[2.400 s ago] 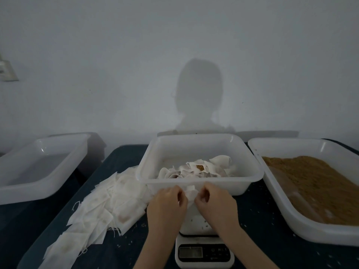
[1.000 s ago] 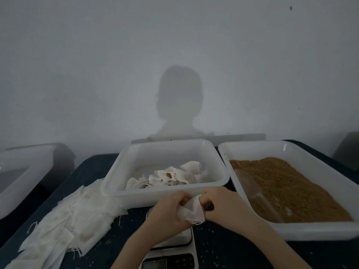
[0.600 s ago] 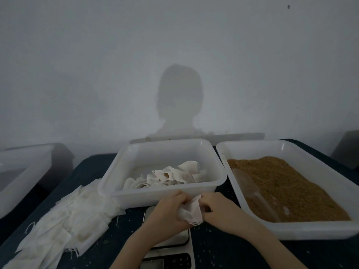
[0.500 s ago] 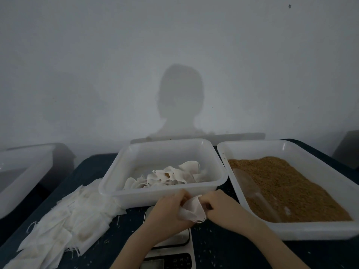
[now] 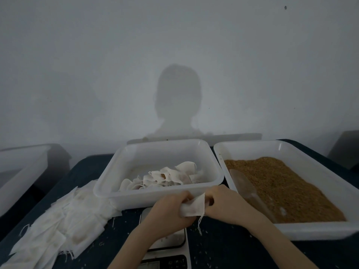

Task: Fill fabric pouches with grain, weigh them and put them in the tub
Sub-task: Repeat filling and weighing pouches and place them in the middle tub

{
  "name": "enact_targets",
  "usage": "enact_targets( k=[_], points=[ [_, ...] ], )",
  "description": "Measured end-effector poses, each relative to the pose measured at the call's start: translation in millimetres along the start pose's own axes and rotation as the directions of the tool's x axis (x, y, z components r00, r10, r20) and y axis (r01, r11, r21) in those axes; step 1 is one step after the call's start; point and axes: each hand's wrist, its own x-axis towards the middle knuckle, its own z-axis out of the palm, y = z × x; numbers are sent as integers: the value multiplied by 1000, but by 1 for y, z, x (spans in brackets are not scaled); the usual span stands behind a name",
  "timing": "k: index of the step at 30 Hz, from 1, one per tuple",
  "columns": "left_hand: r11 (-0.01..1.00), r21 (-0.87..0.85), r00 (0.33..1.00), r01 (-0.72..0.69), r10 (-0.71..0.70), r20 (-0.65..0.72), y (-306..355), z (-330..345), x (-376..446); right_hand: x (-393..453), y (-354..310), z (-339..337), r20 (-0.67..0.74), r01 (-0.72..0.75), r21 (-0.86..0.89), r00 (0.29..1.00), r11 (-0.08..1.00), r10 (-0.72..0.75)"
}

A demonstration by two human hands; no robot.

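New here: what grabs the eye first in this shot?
Both hands, left hand and right hand, pinch one white pouch above the scale at front centre. Right of them a tray holds brown grain with a clear scoop lying in it. A loose heap of empty pouches sprawls on the dark table at left.

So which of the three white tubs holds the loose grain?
The right-hand tub, brown grain with a clear scoop; the middle tub holds pouches, the left tub's contents are unclear.

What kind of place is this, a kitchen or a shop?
Probably a small packing workbench, not a kitchen: a tray of brown grain with a scoop, a scale, and a pile of cloth pouches waiting to be filled.
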Motion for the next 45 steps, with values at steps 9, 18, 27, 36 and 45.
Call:
enact_targets(
  k=[9,18,27,36,45],
  points=[
    [1000,9,998,-18,18,-60,2,0,13,-3,14,-9,-29,118,130,993,984,-115],
    [985,-167,993,-40,21,-113,15,3,31,-21,69,-60,-219,14,352,973,936,67],
    [962,-267,988,-54,13,-151,23,19,32,-30,149,-57,-13,-523,-250,844,815,537],
    [952,-295,983,-75,20,-184,24,28,36,-26,96,-63,-268,-197,228,929,954,256],
    [984,-172,981,-40,6,-193,30,31,40,-10,39,-41,-83,-98,391,987,915,141]
  ],
)
